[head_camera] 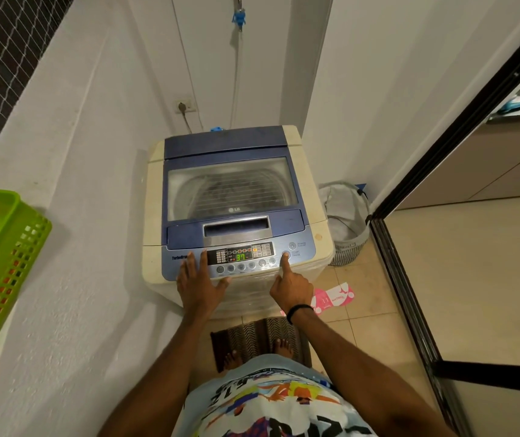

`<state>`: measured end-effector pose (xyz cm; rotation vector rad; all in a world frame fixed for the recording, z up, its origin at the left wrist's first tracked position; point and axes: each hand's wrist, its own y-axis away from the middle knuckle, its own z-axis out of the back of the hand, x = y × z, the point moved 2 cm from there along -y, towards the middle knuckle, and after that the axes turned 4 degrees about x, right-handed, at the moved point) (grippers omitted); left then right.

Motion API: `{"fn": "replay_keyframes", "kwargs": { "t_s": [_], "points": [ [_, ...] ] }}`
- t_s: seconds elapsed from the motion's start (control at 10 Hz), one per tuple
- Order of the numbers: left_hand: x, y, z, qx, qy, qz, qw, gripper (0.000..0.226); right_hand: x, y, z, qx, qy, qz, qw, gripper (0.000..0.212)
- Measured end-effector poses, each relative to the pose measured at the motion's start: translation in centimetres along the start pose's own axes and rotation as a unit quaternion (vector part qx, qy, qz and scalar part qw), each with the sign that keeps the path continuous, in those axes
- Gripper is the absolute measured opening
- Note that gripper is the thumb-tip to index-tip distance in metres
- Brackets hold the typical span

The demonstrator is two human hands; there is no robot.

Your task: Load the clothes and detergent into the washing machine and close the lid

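Note:
A cream and blue top-loading washing machine [310, 197] stands against the wall with its windowed lid [230, 190] closed. Dark shapes show dimly in the drum through the window. The control panel's display [240, 256] glows green with 37. My left hand [197, 285] rests flat, fingers spread, on the left part of the panel. My right hand [290, 287] points its straight index finger onto the round start/pause button at the panel's right end, with its other fingers curled and holding nothing.
A pink packet [334, 298] lies on the tiled floor right of the machine. A grey fabric laundry basket [345, 222] sits in the corner behind it. On the left ledge is a green plastic basket [0, 272]. A black sliding-door frame [409, 294] runs along the right. A striped mat [252, 339] is underfoot.

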<state>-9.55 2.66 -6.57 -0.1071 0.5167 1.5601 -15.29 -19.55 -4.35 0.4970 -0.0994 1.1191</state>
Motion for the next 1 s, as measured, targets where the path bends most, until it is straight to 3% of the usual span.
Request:
{"fn": "replay_keyframes", "kwargs": {
  "t_s": [0.7, 1.0],
  "points": [
    [-0.7, -0.1, 0.3, 0.004, -0.014, 0.017, 1.0, 0.102, 1.2, -2.5, 0.9, 0.019, 0.012, -0.016, 1.0, 0.064],
    [-0.5, -1.6, 1.9, 0.02, 0.037, 0.037, 0.998, 0.089, 0.9, -2.3, 2.4, -0.083, -0.004, 0.0, 0.997, 0.04]
  ]
}}
